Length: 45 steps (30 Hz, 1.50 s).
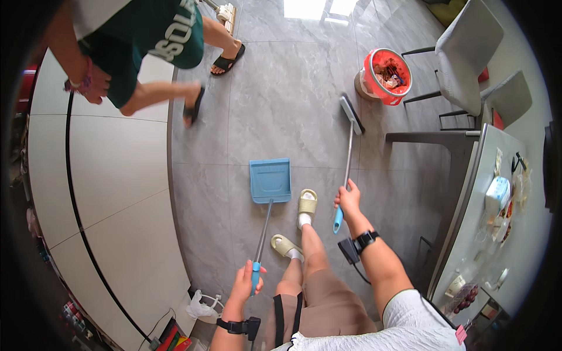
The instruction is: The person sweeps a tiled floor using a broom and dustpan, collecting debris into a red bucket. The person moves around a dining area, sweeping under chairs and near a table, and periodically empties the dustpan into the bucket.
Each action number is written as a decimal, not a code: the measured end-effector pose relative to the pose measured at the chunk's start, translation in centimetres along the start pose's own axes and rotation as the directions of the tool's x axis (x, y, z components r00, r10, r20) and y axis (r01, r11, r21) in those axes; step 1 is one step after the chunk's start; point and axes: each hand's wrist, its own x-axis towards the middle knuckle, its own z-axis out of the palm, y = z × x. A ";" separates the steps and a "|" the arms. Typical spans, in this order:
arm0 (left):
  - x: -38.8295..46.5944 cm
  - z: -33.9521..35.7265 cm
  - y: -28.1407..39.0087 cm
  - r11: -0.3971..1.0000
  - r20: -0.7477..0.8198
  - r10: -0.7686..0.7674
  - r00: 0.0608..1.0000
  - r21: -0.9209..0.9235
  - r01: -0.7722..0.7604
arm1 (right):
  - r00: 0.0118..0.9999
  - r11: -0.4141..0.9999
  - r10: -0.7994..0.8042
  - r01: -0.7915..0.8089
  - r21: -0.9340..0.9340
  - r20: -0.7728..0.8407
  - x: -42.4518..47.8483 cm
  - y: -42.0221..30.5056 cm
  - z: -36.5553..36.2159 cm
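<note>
My left hand (248,281) is closed around the blue grip of a long-handled dustpan (270,180); its light-blue pan lies on the grey tiled floor ahead of my feet. My right hand (349,199) grips the metal pole of a broom (351,115), just above its blue handle end. The broom's head, white with dark bristles, is to the right of the dustpan and close to the trash bin. No debris can be made out in the pan. Both wrists wear black straps with small devices.
A red-lined trash bin (388,77) holds waste. Grey chairs (467,57) and a table (476,193) with food packages stand at right. White cabinets (118,153) line the left. Another person (145,57) in black sandals walks at upper left, near a mop head (227,16).
</note>
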 end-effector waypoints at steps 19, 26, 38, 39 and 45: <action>-0.2 -0.4 -3.8 0.893 -0.296 0.336 0.894 0.403 -0.202 | 0.993 0.983 -0.096 0.106 -0.153 0.076 0.5 9.0 4.1; -3.8 -3.9 -10.1 0.968 -0.432 0.252 0.866 0.110 -0.228 | 0.981 0.978 -0.113 0.138 -0.158 0.157 -2.6 8.2 8.4; -10.7 -13.4 -25.3 0.919 -0.650 0.018 0.760 -0.288 -0.268 | 0.877 0.769 -0.198 0.416 -0.485 0.438 -6.2 16.8 28.6; -10.7 -14.2 -26.9 0.903 -0.653 -0.019 0.757 -0.337 -0.267 | 0.873 0.741 -0.187 0.426 -0.518 0.451 -6.3 17.7 30.1; -12.9 -15.0 -35.0 0.867 -0.773 -0.170 0.612 -0.413 -0.280 | 0.842 0.694 -0.128 0.454 -0.559 0.524 -8.2 22.1 36.9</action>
